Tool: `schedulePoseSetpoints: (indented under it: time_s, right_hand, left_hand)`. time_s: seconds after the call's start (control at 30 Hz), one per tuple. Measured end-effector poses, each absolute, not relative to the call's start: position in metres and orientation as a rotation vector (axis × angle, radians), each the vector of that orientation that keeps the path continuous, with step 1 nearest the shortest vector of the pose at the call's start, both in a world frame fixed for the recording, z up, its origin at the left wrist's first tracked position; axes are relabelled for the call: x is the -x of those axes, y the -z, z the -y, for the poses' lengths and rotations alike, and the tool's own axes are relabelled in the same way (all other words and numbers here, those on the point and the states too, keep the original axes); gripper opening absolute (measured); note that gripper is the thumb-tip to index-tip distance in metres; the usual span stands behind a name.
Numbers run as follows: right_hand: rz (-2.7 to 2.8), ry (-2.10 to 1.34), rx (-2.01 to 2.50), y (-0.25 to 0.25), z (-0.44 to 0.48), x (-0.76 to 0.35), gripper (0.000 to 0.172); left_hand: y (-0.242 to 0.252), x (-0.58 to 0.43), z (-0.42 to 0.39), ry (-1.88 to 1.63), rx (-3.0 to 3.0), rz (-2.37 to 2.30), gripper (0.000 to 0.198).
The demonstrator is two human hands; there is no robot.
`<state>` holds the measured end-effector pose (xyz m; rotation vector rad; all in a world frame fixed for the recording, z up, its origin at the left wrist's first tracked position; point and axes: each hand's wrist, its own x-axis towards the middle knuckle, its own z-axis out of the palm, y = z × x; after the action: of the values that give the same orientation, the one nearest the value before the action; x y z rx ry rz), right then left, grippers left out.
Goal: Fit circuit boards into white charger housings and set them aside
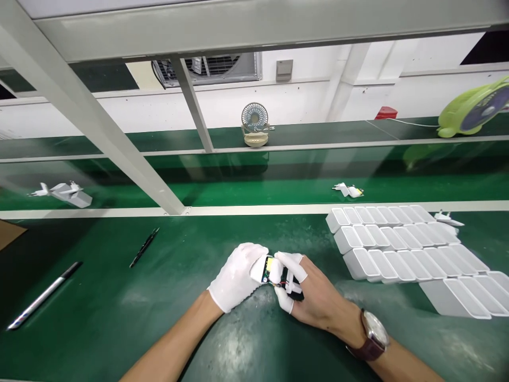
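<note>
My left hand (238, 278), in a white glove, is closed on a white plastic casing at the middle of the green bench. A small circuit board (270, 269) with a yellow-wrapped component shows at the casing's edge. My right hand (318, 292), with white covers on thumb and fingers, is closed round a black part (295, 291) with a white strip across it. Thin wires run near the board, between the two hands. How the black part joins the board is hidden by my fingers.
Rows of white open plastic cases (392, 249) stand on the right. White plug pieces (350, 190) lie behind the bench rail. To the left lie a black pen (144, 247) and a silver stick-like tool (43, 297). A slanted metal post (131, 164) rises at the left back.
</note>
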<state>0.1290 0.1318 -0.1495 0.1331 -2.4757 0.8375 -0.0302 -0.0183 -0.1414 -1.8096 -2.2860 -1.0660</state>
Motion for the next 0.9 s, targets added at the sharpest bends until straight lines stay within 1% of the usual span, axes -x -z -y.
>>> schedulePoseSetpoints:
  time_s: [0.1, 0.3, 0.4, 0.47, 0.63, 0.9]
  right_hand:
    - [2.477, -0.813, -0.131, 0.146, -0.133, -0.129, 0.076]
    - [2.483, -0.747, -0.133, 0.147, -0.134, -0.129, 0.073]
    - [2.452, -0.733, -0.146, 0.148, -0.134, -0.129, 0.075]
    - [2.445, -0.720, -0.154, 0.148, -0.134, -0.129, 0.076]
    - [2.461, -0.674, -0.142, 0.149, -0.135, -0.130, 0.073]
    - [2.450, -0.649, -0.151, 0.150, -0.136, -0.130, 0.071]
  left_hand:
    - [0.150, 0.033, 0.020, 1.090, 1.806, 2.211, 0.032]
    - [0.160, 0.037, 0.020, 1.079, 1.816, 2.109, 0.043]
    - [0.160, 0.037, 0.020, 1.072, 1.812, 2.086, 0.048]
    - [0.160, 0.037, 0.020, 1.070, 1.811, 2.079, 0.050]
    - [0.161, 0.038, 0.021, 1.048, 1.819, 2.065, 0.055]
    - [0.159, 0.037, 0.019, 1.050, 1.795, 2.061, 0.054]
